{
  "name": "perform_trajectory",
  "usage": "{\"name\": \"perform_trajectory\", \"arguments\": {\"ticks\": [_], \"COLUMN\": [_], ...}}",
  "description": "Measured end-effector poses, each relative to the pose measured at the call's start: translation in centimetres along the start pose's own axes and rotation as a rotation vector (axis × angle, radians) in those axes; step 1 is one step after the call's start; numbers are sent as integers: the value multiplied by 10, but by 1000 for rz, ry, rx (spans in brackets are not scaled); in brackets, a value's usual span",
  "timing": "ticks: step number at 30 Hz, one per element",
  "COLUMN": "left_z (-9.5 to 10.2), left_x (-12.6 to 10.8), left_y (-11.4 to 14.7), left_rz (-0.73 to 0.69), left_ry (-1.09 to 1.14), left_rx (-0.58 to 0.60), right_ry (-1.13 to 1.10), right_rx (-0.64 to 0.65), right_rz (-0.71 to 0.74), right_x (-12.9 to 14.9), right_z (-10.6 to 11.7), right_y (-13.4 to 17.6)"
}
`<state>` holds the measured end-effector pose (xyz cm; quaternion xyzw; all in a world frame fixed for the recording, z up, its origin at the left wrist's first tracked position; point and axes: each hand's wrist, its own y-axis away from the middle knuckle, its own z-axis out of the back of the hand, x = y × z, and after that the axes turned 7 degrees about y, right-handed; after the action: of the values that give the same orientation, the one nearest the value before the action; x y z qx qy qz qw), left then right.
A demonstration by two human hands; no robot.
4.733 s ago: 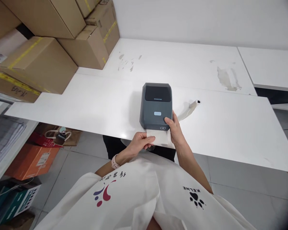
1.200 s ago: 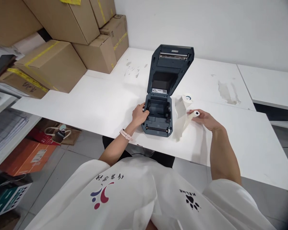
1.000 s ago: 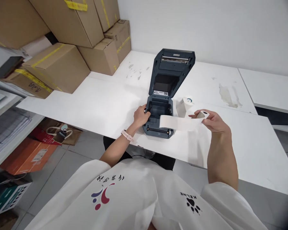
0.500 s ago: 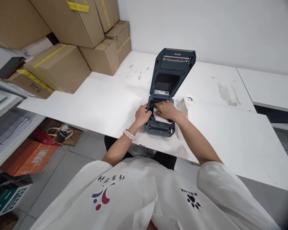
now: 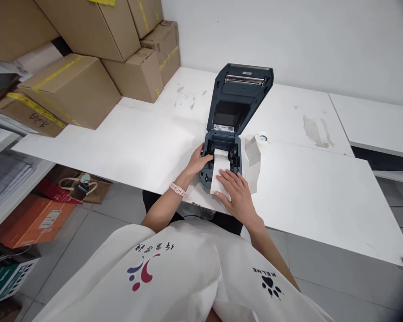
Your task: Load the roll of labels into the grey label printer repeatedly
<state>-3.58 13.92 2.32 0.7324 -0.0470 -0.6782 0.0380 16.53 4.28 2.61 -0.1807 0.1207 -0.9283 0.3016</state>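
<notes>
A dark blue-grey label printer (image 5: 207,172) stands on the white table with its lid (image 5: 237,96) raised. From inside it a white label strip (image 5: 220,166) runs out over the front edge. My left hand (image 5: 197,162) grips the printer's left side, thumb over the inner rim and fingers outside. My right hand (image 5: 238,197) lies on the strip with its fingers stretched out, pressing it flat near its front end. Part of the printer's front right is covered by this hand. Just right of the printer is another white label roll (image 5: 262,139), a length of it unwound on the table.
Cardboard boxes (image 5: 79,89) with yellow tape are stacked at the back left. A white shelf (image 5: 10,188) with papers stands at the left. Below it, an orange box (image 5: 36,221) and a paper bag (image 5: 100,190) sit on the floor. A wall (image 5: 289,40) closes off the back.
My right hand has come out of the printer towards me, and the label strip now extends over the front edge. My left hand stays on the printer's left side.
</notes>
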Motion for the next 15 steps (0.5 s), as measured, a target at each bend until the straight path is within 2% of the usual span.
{"name": "perform_trajectory", "arguments": {"ticks": [6, 15], "left_z": [2, 4], "left_x": [2, 3], "left_y": [-1, -4], "left_rz": [41, 75], "left_ry": [3, 30], "left_rx": [18, 30], "right_ry": [6, -48], "right_rx": [11, -5], "right_rz": [46, -4], "right_x": [-9, -15], "right_z": [-1, -9], "right_y": [-1, 0]}}
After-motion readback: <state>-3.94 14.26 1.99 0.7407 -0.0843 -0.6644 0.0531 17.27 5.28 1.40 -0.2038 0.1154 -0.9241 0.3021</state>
